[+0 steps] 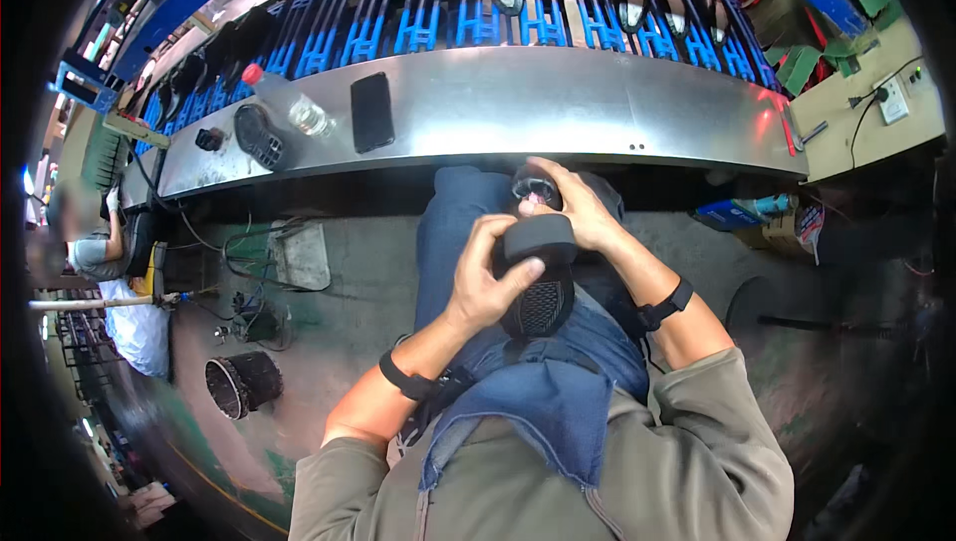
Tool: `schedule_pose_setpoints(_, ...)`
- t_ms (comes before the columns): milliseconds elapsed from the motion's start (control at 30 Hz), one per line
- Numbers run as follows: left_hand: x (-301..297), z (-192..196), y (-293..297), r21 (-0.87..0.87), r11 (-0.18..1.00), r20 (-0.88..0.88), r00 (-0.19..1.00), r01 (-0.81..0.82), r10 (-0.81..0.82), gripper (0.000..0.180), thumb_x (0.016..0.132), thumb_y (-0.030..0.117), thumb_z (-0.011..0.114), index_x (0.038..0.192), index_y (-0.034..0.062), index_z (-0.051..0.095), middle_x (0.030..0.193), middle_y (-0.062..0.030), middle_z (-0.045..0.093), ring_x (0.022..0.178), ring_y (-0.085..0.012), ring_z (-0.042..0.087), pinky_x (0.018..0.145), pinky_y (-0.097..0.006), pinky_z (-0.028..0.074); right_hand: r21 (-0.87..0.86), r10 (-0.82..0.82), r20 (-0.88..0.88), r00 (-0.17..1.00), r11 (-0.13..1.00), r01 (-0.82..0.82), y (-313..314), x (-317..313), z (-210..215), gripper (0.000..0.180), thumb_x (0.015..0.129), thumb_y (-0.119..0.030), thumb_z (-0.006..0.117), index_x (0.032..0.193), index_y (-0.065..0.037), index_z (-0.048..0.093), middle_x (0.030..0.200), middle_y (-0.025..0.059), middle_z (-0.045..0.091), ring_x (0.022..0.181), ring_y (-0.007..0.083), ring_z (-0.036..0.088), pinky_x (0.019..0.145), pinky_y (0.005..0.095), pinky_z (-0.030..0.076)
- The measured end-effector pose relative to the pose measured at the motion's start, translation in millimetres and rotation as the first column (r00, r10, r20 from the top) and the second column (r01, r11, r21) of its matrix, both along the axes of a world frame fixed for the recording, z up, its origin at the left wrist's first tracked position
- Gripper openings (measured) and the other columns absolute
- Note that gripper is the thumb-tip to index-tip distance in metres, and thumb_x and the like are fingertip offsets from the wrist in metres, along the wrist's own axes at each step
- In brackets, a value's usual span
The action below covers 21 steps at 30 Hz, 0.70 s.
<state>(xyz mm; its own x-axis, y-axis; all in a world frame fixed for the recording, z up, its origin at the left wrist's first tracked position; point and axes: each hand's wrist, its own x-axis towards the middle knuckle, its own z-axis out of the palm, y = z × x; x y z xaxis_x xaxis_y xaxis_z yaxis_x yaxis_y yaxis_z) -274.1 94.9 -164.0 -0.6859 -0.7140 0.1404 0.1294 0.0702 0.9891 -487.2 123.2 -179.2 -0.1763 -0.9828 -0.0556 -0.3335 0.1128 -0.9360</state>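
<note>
Beyond the held sole point(543, 310), the bench point(498, 103) bears a bottle point(307, 115) left of a phone point(372, 113).

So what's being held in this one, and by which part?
The left hand grips a black treaded shoe sole by its thick far end. The right hand curls at a dark rounded thing just beyond; its exact hold cannot be told.

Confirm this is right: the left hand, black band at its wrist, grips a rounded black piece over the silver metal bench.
Not over the silver metal bench: the head view shows the left hand, black band at its wrist, gripping the rounded black piece over the person's blue denim legs.
</note>
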Motion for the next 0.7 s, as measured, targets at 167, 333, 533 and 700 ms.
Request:
schedule_pose_setpoints(167, -5, 7, -2, -0.474, 0.879, -0.087, 0.996, -0.044, 0.003, 0.064, 0.078, 0.007, 0.084, 0.131, -0.0022, 0.049, 0.100, -0.0160, 0.063, 0.087, -0.0258, 0.062, 0.083, -0.037, 0.049, -0.001, 0.036, -0.344, 0.938, 0.999, -0.039, -2, -13, 9, 0.078, 0.086, -0.052, 0.072, 0.142, -0.001, 0.051, 0.147, 0.0249, 0.045, 0.139, 0.0420, 0.041, 0.116, 0.0475, 0.033)
schedule_pose_setpoints(333, -29, 11, -31, -0.232, 0.960, 0.114, 0.976, -0.155, 0.185, 0.054, 0.084, 0.016, 0.082, 0.127, -0.0064, 0.058, 0.115, -0.0142, 0.057, 0.101, -0.0219, 0.059, 0.092, -0.033, 0.047, -0.146, -0.173, 0.124, 0.977, 0.971, 0.191, 32, -11, 38, 0.051, 0.095, -0.030, 0.066, 0.136, 0.000, 0.056, 0.131, 0.0174, 0.051, 0.116, 0.0275, 0.055, 0.100, 0.0362, 0.046)
schedule_pose_setpoints(533, -54, -3, -59, 0.141, 0.980, 0.115, 0.985, -0.142, 0.127, 0.043, 0.087, 0.012, 0.079, 0.122, -0.0011, 0.059, 0.114, -0.0077, 0.051, 0.092, -0.0127, 0.053, 0.080, -0.027, 0.047, -0.108, -0.212, 0.008, 0.977, 0.971, 0.212, 9, -2, 28, 0.048, 0.087, -0.012, 0.075, 0.130, 0.000, 0.056, 0.111, 0.0129, 0.052, 0.088, 0.0214, 0.058, 0.079, 0.0327, 0.051)
schedule_pose_setpoints(700, -66, -1, -73, 0.209, 0.974, 0.141, 0.989, -0.082, 0.053, 0.039, 0.089, 0.008, 0.076, 0.121, -0.0004, 0.056, 0.112, -0.0054, 0.048, 0.091, -0.0089, 0.049, 0.077, -0.025, 0.045, -0.080, -0.191, 0.094, 0.977, 0.977, 0.199, -4, -18, 22, 0.047, 0.085, -0.009, 0.077, 0.126, 0.000, 0.056, 0.108, 0.0138, 0.053, 0.083, 0.0206, 0.057, 0.075, 0.0326, 0.050)
